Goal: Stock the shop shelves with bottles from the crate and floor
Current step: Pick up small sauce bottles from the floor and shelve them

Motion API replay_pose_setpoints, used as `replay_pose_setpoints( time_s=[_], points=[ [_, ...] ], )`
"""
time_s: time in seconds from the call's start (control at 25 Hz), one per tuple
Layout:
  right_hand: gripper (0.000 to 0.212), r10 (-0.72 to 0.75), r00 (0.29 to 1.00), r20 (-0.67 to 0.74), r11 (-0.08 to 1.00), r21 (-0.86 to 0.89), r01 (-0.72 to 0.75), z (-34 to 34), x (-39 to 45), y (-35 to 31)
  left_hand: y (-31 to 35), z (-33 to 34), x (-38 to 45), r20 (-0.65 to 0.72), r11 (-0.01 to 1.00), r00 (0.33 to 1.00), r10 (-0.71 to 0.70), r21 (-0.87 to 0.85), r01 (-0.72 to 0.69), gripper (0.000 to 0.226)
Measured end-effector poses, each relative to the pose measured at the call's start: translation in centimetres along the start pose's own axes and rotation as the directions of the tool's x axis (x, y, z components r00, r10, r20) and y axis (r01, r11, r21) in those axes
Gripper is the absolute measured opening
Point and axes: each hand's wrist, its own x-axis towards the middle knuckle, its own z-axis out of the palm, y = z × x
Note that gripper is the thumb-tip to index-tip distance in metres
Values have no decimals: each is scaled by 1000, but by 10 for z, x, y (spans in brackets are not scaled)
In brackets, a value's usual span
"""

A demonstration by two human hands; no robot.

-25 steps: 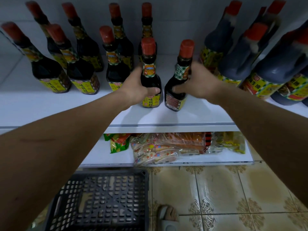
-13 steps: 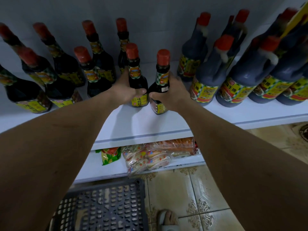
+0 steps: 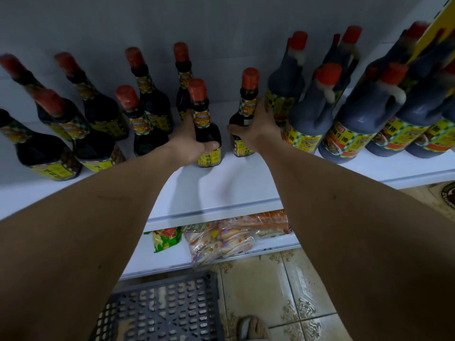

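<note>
- Fingers of left hand wrapped round a small dark glass red-capped sauce bottle, upright on white shelf.
- Right hand grips a second matching bottle just beside it.
- Dark perforated plastic crate on the floor below.

A single head-worn wide-angle view looks forward and steeply down from close above the shelf, which crosses the frame's middle. Both forearms run in from the lower corners. The wall fills the top, the floor and crate the bottom edge.
</note>
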Motion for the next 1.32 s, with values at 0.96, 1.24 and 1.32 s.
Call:
replay_pose_setpoints(
  time_s=[0.96,1.24,1.32],
  points=[
    [69,-62,995,73,997,-33,64,33,-114,-16,24,-2,-22,9,982,987,-163,-98,164,13],
    [76,-63,997,54,997,-35,65,48,-122,-28,24,-9,-25,97,948,965,-242,-188,257,20],
    [80,-55,997,60,997,-45,58,47,-120,-27,20,-13,-23,77,937,966,-247,-237,258,27]
  ],
)
